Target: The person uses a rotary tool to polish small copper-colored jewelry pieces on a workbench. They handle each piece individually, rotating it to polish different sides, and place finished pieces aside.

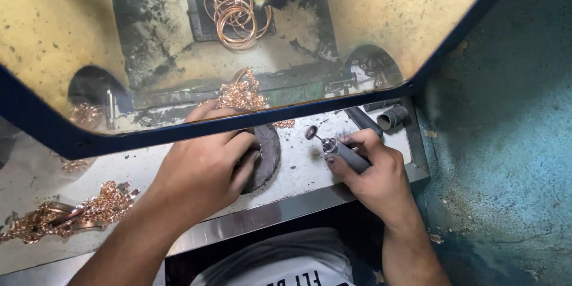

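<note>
Two bare hands work at a grey worktop (298,173) under a yellowish shield. The right hand (372,170) is closed around a grey rotary tool (348,154), whose small disc tip (311,132) points to 10 o'clock. The left hand (205,170) presses with curled fingers on a dark round pad (268,155). Rose-gold chains (65,214) lie at 8 o'clock, thin rings (232,3) at 12 o'clock.

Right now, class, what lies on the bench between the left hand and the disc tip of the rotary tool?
In the head view, only bare, dusty bench top separates the left hand, resting on a dark round pad, from the rotary tool in the right hand.
</note>
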